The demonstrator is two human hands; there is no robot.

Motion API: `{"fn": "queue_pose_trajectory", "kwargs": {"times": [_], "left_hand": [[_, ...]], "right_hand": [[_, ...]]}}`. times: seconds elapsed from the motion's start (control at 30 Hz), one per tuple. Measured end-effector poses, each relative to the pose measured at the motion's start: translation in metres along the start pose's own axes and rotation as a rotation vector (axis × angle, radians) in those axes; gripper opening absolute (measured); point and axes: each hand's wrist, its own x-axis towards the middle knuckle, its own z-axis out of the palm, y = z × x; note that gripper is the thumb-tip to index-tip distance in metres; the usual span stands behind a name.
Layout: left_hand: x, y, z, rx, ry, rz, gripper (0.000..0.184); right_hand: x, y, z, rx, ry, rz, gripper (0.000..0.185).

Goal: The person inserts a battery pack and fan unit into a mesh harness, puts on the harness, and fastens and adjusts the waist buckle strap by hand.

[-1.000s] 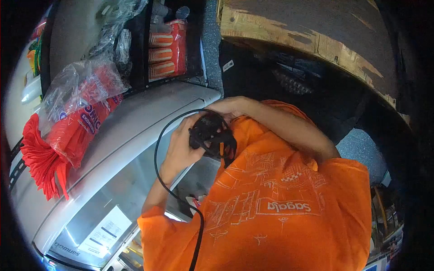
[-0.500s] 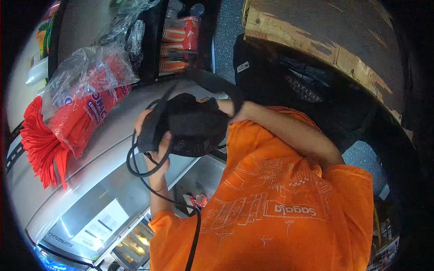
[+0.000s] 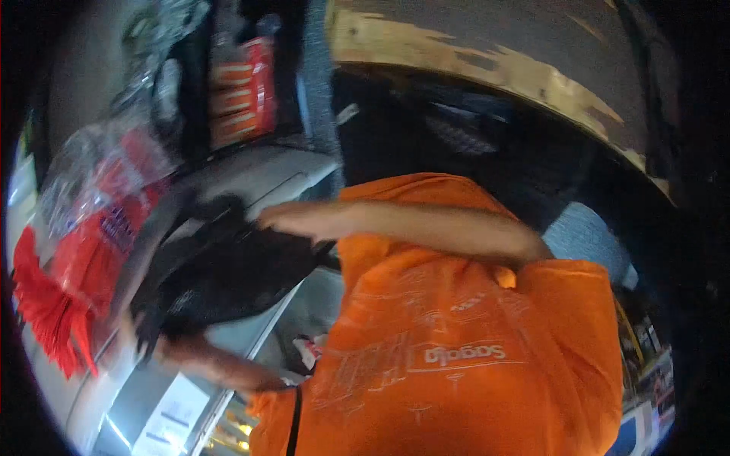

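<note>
A black bag-like thing (image 3: 228, 273) with a strap is held up in front of my body, smeared by motion. My left hand (image 3: 163, 346) is at its lower left side and grips it, with most of the fingers hidden or blurred. My right hand (image 3: 304, 220) reaches across to its upper right edge, with fingers stretched out flat over it; whether they press on it I cannot tell. A black cord (image 3: 295, 422) runs down over my orange shirt (image 3: 456, 319).
Red folded cloths (image 3: 57, 304) in clear plastic lie on the left, on a grey metal surface (image 3: 293, 171). Packed orange-and-red cups (image 3: 243, 95) stand beyond it. A worn wooden board edge (image 3: 456, 61) spans the top right. A printed sheet (image 3: 171, 418) is at lower left.
The black bag has moved left and down with my left hand. My right hand has shifted left, its fingers now stretched out. The view has swung a little to the right.
</note>
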Motion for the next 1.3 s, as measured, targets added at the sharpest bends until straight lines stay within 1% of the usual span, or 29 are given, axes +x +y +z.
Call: {"fn": "queue_pose_trajectory", "kwargs": {"times": [0.03,0.07,0.1,0.13,0.17,0.33,0.43,0.53,0.63,0.77,0.87,0.97,1.0,1.1,1.13,1.17,1.2,1.23,1.27,1.3], "left_hand": [[0.003,0.004,-0.007,-0.019,0.026,-0.006,0.050],[0.004,0.011,-0.012,-0.038,0.044,-0.011,0.049],[0.006,0.015,-0.017,-0.066,0.061,-0.009,0.048],[0.006,0.017,-0.018,-0.083,0.068,-0.007,0.046],[0.006,0.019,-0.020,-0.095,0.073,-0.003,0.045],[0.012,0.029,-0.030,-0.162,0.084,0.030,0.040],[0.013,0.037,-0.036,-0.176,0.088,0.058,0.037],[0.014,0.048,-0.039,-0.212,0.086,0.093,0.034],[0.017,0.060,-0.042,-0.275,0.078,0.132,0.031],[0.022,0.081,-0.047,-0.349,0.076,0.206,0.028],[0.025,0.093,-0.051,-0.395,0.067,0.246,0.026],[0.028,0.106,-0.056,-0.429,0.058,0.281,0.025],[0.030,0.110,-0.058,-0.441,0.056,0.289,0.024],[0.033,0.125,-0.066,-0.442,0.044,0.318,0.024],[0.035,0.130,-0.068,-0.442,0.035,0.324,0.024],[0.037,0.135,-0.071,-0.436,0.029,0.330,0.024],[0.040,0.140,-0.073,-0.432,0.024,0.337,0.024],[0.042,0.144,-0.075,-0.432,0.022,0.338,0.024],[0.043,0.147,-0.076,-0.430,0.020,0.344,0.024],[0.044,0.149,-0.078,-0.424,0.023,0.341,0.025]], "right_hand": [[0.005,-0.006,0.013,0.036,-0.103,-0.063,0.071],[0.008,-0.015,0.028,-0.065,-0.138,-0.132,0.073],[-0.001,-0.023,0.049,-0.054,-0.100,-0.237,0.060],[-0.004,-0.031,0.066,-0.160,-0.073,-0.319,0.056],[-0.008,-0.035,0.079,-0.071,-0.122,-0.498,0.055],[-0.037,-0.069,0.100,-0.088,-0.149,-0.220,0.055],[-0.023,-0.049,0.105,-0.055,-0.064,-0.346,0.053],[-0.025,-0.047,0.106,0.022,-0.088,-0.327,0.066],[-0.029,-0.053,0.117,-0.062,-0.065,-0.400,0.051],[-0.039,-0.063,0.122,-0.085,-0.095,-0.382,0.054],[-0.034,-0.056,0.120,-0.024,-0.107,-0.411,0.054],[-0.032,-0.058,0.113,-0.053,-0.079,-0.396,0.053],[-0.031,-0.060,0.108,-0.083,-0.118,-0.277,0.053],[-0.045,-0.070,0.083,-0.247,-0.042,-0.234,0.057],[-0.048,-0.052,0.070,-0.489,0.176,-0.522,0.060],[-0.077,-0.060,0.048,-0.522,0.237,-0.489,0.059],[-0.114,-0.065,0.028,-0.424,0.345,-0.452,0.063],[-0.155,-0.065,0.005,-0.342,0.440,-0.378,0.060],[-0.206,-0.077,0.000,-0.074,0.657,-0.225,0.053],[-0.254,-0.070,0.000,-0.034,1.010,-0.216,0.043]]}}
